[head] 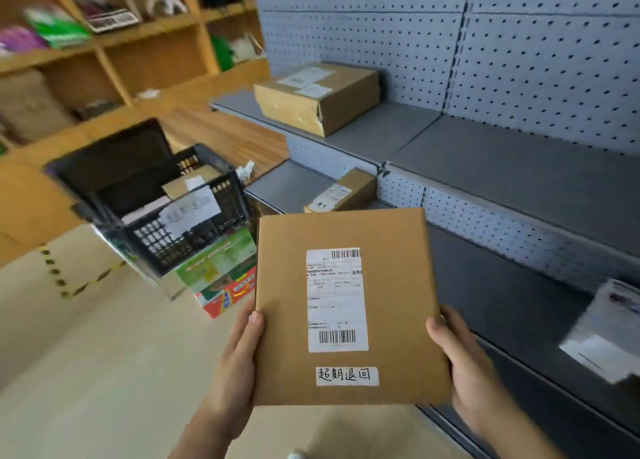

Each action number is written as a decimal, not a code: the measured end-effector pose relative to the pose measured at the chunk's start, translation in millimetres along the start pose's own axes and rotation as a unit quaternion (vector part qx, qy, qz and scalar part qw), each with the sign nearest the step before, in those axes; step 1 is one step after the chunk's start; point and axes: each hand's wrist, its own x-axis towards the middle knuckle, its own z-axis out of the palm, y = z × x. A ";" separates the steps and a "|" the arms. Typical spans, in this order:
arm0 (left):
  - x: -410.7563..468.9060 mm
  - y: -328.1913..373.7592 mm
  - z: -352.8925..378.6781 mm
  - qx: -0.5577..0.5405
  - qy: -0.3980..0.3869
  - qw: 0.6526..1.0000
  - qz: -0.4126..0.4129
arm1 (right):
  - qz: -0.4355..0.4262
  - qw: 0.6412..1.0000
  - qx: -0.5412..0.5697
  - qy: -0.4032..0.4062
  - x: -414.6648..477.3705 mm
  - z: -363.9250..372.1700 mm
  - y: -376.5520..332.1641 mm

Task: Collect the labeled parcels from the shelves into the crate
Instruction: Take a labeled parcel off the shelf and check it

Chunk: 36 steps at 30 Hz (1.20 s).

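Note:
I hold a flat brown parcel (391, 285) upright in front of me, with a white shipping label and a handwritten white sticker on its face. My left hand (239, 354) grips its left edge and my right hand (464, 361) grips its right edge. The black plastic crate (194, 237) stands on the floor to the left, with a paper sheet on its side and a labeled box inside. A large labeled carton (318, 102) lies on the upper grey shelf. A small labeled box (343, 192) rests on the shelf below. A white-wrapped parcel (602, 334) lies at the right on a lower shelf.
Grey metal shelves (502, 168) with pegboard backing run along the right. Wooden cubby shelves (156, 50) with assorted goods fill the back left. A colourful green and red box (221, 271) lies on the floor beside the crate. Yellow-black tape (90, 282) marks the beige floor.

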 end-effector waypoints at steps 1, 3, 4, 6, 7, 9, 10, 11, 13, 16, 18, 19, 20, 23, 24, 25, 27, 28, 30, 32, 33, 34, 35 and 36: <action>-2.9 2.0 -14.8 -0.010 0.029 0.999 0.008 | 0.005 1.000 -0.007 -0.025 7.6 16.2 0.8; -6.5 4.3 -43.9 -0.030 0.087 0.996 0.018 | 0.017 0.997 -0.026 -0.075 23.7 49.8 3.3; -7.3 5.8 -58.2 -0.040 0.108 0.993 0.023 | 0.026 0.994 -0.033 -0.096 33.3 66.2 5.3; -6.0 11.0 -86.2 -0.060 0.146 0.987 0.034 | 0.041 0.990 -0.048 -0.128 53.7 101.4 8.9; -3.2 14.4 -99.5 -0.070 0.163 0.983 0.038 | 0.044 0.986 -0.058 -0.147 64.3 120.3 11.1; 6.6 22.7 -126.6 -0.091 0.191 0.976 0.047 | 0.050 0.978 -0.085 -0.184 84.7 159.7 15.2; 13.6 27.5 -140.5 -0.097 0.203 0.973 0.051 | 0.049 0.975 -0.092 -0.196 95.5 179.7 17.5; 21.9 33.1 -154.4 -0.101 0.214 0.970 0.054 | 0.048 0.973 -0.100 -0.204 106.0 200.6 18.2; 41.7 44.8 -183.5 -0.105 0.228 0.967 0.052 | 0.046 0.969 -0.100 -0.223 126.7 241.8 19.4; 73.4 64.0 -223.2 -0.104 0.234 0.966 0.045 | 0.040 0.965 -0.102 -0.239 157.0 296.7 20.8; 93.5 78.1 -245.2 -0.106 0.232 0.966 0.046 | 0.030 0.964 -0.105 -0.242 175.9 326.9 23.1; 103.6 83.7 -255.1 -0.105 0.231 0.966 0.049 | 0.027 0.964 -0.109 -0.241 184.9 340.2 24.4; 113.7 88.3 -264.3 -0.104 0.231 0.966 0.050 | 0.025 0.963 -0.112 -0.243 194.1 352.2 26.2; 141.7 98.8 -286.2 -0.106 0.241 0.964 0.047 | 0.032 0.960 -0.117 -0.252 218.8 381.9 29.1; 151.5 101.3 -292.5 -0.107 0.247 0.962 0.045 | 0.035 0.960 -0.115 -0.253 228.3 390.4 30.2; 161.5 103.8 -298.5 -0.107 0.250 0.961 0.043 | 0.038 0.960 -0.117 -0.253 236.9 399.2 30.4; 183.3 108.9 -309.5 -0.108 0.253 0.961 0.038 | 0.041 0.960 -0.120 -0.250 259.1 414.8 32.6; 194.9 111.6 -314.5 -0.109 0.253 0.961 0.035 | 0.044 0.960 -0.120 -0.250 271.2 422.5 33.7; 220.9 118.4 -324.3 -0.111 0.260 0.958 0.037 | 0.053 0.959 -0.117 -0.252 296.8 440.8 34.6; 248.8 125.3 -332.9 -0.112 0.268 0.956 0.039 | 0.053 0.958 -0.110 -0.260 324.3 459.2 34.1; 263.6 129.9 -336.8 -0.114 0.271 0.955 0.039 | 0.055 0.956 -0.110 -0.265 338.2 469.2 32.5; 279.4 135.2 -341.0 -0.118 0.276 0.953 0.040 | 0.057 0.955 -0.113 -0.269 354.1 479.6 30.7; 295.1 141.2 -345.1 -0.122 0.282 0.951 0.043 | 0.058 0.954 -0.115 -0.271 370.1 490.2 28.2; 311.4 147.7 -349.1 -0.125 0.287 0.949 0.045 | 0.059 0.953 -0.114 -0.274 387.7 500.7 25.8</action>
